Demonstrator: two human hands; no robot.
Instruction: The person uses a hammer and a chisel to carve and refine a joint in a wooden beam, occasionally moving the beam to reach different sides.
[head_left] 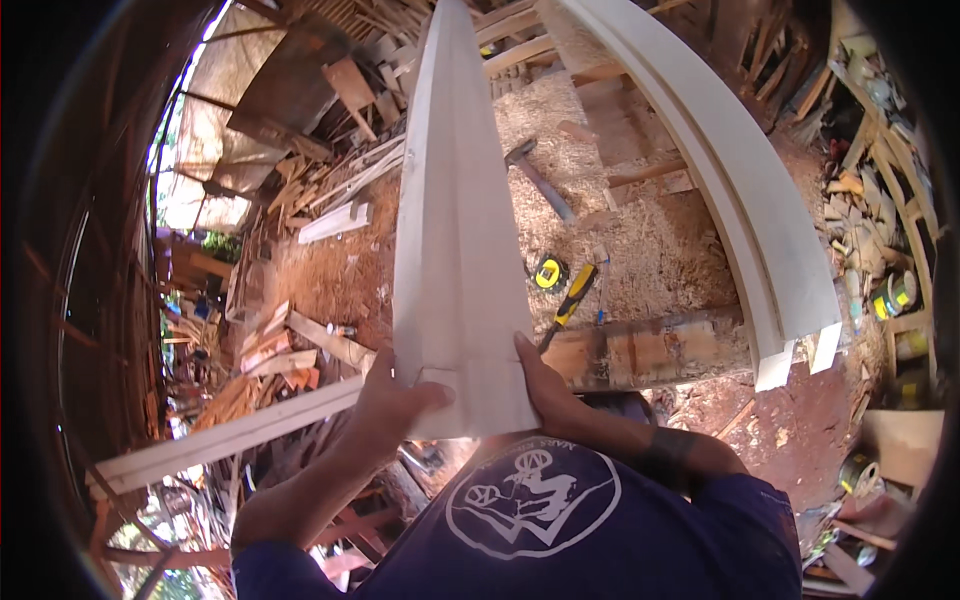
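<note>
A long, pale wooden beam (465,230) stretches away from my body, its near end close to my chest. My left hand (395,395) grips its left edge at that end, thumb lying over the top face. On the opposite edge, my right hand (545,385) is closed around the side with the thumb on the wood and the other fingers hidden beneath. To the right of the beam lie a hammer (542,182), a yellow and black tape measure (549,273) and a yellow-handled chisel or similar tool (572,300) on the shavings-covered bench.
A second pale, grooved beam (720,150) with tenons at its near end lies at the right. Another board (230,433) slants in at lower left. The workbench's front plank (640,350) is close by. Scrap wood (290,350) piles at left; cans (893,297) stand far right.
</note>
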